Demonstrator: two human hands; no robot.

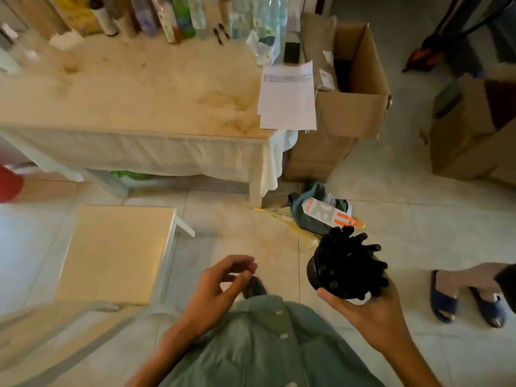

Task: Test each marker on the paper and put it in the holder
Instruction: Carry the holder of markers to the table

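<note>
The right hand (371, 305) holds a black holder (329, 272) from below, its fingers (335, 298) curled under the base. The holder is full of black markers (353, 258), which spread out at the top like a fan. It is in the air above the tiled floor (405, 219), well apart from the worktop (134, 88). The left hand (220, 289) is in front of the green shirt (259, 344); its fingers are loosely curled, thumb close to the fingertips, and grasp nothing. White paper (287, 99) lies on the right corner of the worktop, beside an open cardboard box (351, 107). Bottles (178, 15) stand along the far edge.
</note>
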